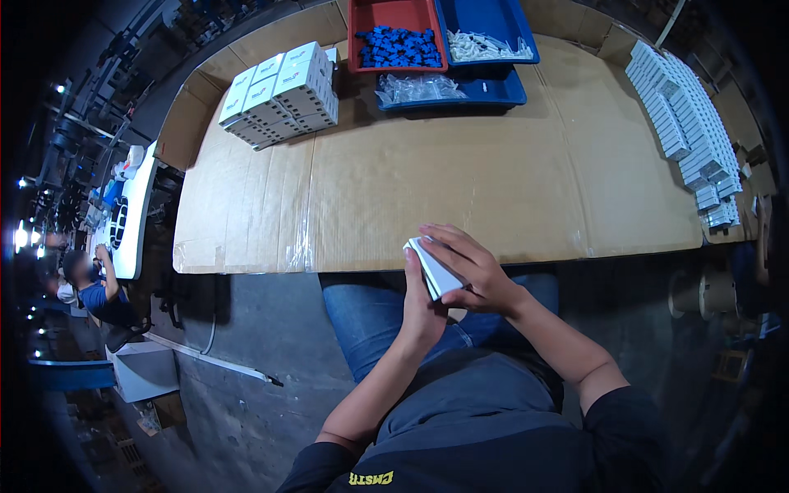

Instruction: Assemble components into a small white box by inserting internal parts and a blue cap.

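A small white box (pixel 439 277) is held between my two hands, just off the near edge of the cardboard-covered table and above my lap. My left hand (pixel 422 308) grips it from the left and below, with the thumb along its side. Across the top and right side lies my right hand (pixel 478 275), its fingers bent over the far end and its thumb at the near end. The box is tilted, its long side running away from me. Whether its end flaps are folded in is hidden by my fingers.
Stacked white boxes (pixel 283 97) stand at the table's back left. Behind are a red bin (pixel 357 62) of blue parts, a blue bin (pixel 530 49) of white pieces and a lower blue tray (pixel 508 94) with clear bags. More white boxes (pixel 686 123) line the right edge. A person (pixel 107 292) sits far left.
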A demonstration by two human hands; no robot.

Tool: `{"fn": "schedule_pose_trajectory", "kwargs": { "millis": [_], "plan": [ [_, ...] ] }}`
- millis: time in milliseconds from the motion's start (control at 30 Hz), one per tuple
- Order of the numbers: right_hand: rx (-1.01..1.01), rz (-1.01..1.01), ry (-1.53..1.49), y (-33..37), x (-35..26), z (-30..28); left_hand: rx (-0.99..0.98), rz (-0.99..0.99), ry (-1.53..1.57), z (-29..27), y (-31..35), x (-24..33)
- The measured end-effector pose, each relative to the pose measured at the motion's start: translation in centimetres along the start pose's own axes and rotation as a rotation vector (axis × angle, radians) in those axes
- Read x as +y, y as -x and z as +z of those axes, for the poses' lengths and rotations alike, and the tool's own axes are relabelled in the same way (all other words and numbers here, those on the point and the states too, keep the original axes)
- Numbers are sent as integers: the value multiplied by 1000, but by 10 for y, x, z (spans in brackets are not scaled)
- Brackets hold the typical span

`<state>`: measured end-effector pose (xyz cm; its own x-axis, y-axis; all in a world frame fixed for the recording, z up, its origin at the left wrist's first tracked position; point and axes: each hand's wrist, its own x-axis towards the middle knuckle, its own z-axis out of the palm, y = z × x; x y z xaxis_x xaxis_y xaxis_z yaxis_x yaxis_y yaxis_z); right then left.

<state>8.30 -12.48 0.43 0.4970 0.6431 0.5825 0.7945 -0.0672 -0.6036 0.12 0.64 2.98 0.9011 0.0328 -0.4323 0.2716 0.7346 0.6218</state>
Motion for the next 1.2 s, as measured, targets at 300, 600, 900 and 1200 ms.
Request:
{"fn": "schedule_pose_trajectory", "kwargs": {
  "millis": [300, 600, 900, 1200],
  "plan": [
    [290, 858, -511, 6, -13, 9, -53, 607, -509, -16, -15, 3],
    [354, 920, -1064, -13, -61, 30, -106, 1094, -1017, -39, -32, -2],
    [515, 837, -951, -7, -68, 55, 18, 1201, -1051, -36, -36, 2],
    [388, 885, -925, 0, -71, 46, 32, 1173, -946, -32, -30, 3]
  ]
}}
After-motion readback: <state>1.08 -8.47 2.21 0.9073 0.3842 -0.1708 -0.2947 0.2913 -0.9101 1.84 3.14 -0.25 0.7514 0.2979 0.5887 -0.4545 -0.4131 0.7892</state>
